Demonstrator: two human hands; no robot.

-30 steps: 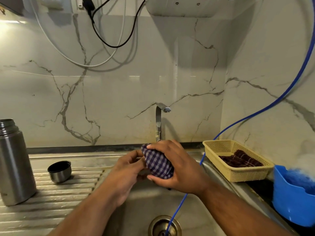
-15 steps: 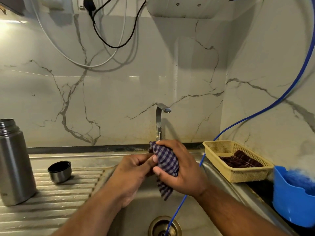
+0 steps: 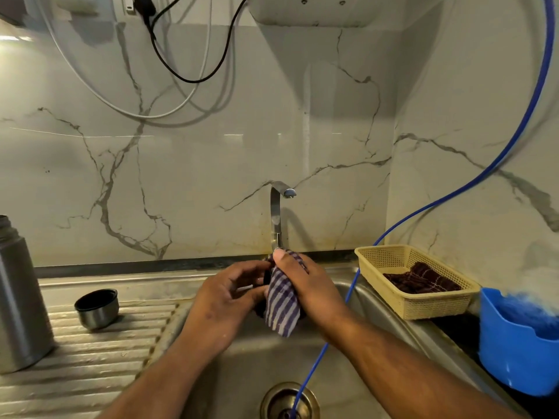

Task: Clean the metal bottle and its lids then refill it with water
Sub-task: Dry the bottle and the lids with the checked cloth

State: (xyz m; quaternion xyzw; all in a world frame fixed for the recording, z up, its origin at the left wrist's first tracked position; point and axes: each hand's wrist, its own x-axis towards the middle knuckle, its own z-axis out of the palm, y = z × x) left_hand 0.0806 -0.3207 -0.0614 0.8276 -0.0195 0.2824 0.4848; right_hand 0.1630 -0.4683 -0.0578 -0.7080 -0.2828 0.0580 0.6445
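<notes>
Head view | above the sink basin (image 3: 266, 361), right hand (image 3: 311, 288) clenches a checked cloth (image 3: 282, 306) around a small dark lid (image 3: 266, 275) (mostly hidden) that the left hand (image 3: 223, 300) pinches | metal bottle (image 3: 18, 297) upright far left on the drainer (image 3: 90, 358) | likely stiff, slippery wet: grasp mid-body.
</notes>
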